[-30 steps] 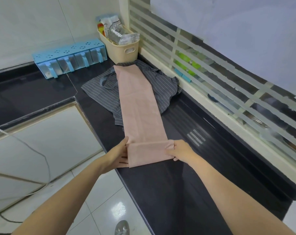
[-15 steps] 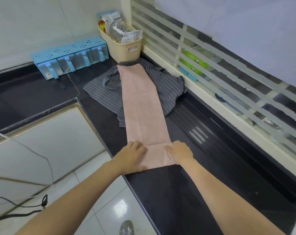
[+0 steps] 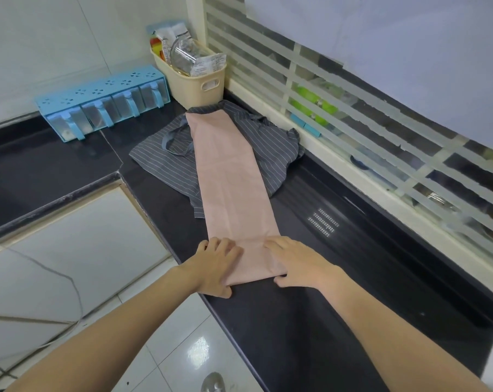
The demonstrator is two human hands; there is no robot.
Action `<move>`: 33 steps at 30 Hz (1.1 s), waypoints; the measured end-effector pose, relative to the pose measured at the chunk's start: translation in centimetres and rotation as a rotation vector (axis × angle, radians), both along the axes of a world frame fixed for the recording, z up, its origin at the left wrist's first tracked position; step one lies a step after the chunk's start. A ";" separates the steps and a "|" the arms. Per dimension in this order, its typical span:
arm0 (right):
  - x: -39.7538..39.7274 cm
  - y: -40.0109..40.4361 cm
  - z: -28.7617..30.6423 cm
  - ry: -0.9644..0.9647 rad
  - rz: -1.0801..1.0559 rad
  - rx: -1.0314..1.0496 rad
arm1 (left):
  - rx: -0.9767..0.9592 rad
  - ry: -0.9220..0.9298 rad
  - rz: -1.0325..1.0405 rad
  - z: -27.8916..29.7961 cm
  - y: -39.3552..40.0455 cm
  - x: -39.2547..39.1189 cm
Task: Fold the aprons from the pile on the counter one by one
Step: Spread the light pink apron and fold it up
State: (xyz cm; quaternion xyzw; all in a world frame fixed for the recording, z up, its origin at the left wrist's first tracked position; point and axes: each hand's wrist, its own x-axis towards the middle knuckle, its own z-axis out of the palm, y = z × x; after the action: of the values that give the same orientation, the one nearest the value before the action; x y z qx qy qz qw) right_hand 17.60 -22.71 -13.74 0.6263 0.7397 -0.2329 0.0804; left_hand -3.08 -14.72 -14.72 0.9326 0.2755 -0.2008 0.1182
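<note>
Head view, looking down, counter (image 3: pixel 310 321) close

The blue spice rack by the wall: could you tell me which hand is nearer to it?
Left. The left hand presses the pink apron on the spice rack side; the right hand presses its opposite edge.

Bright, even daylight; floor glare; wide-angle edge distortion.
</note>
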 end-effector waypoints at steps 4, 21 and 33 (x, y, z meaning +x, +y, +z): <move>0.4 1.2 -0.1 0.248 -0.340 -0.015 | -0.194 -0.119 0.023 -0.2 1.3 -1.6; -4.0 6.3 -2.4 0.021 -0.857 0.077 | -0.022 -0.206 0.182 0.0 4.4 -2.3; -2.2 5.9 -1.3 0.075 -0.197 0.220 | 0.145 -0.058 -0.060 0.4 6.0 -0.9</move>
State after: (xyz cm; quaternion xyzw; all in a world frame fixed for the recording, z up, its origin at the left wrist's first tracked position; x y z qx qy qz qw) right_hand 15.43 -16.77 -15.08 0.6918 0.6981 -0.1805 -0.0394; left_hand -3.97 -8.67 -14.36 0.9520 0.2576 -0.1567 0.0520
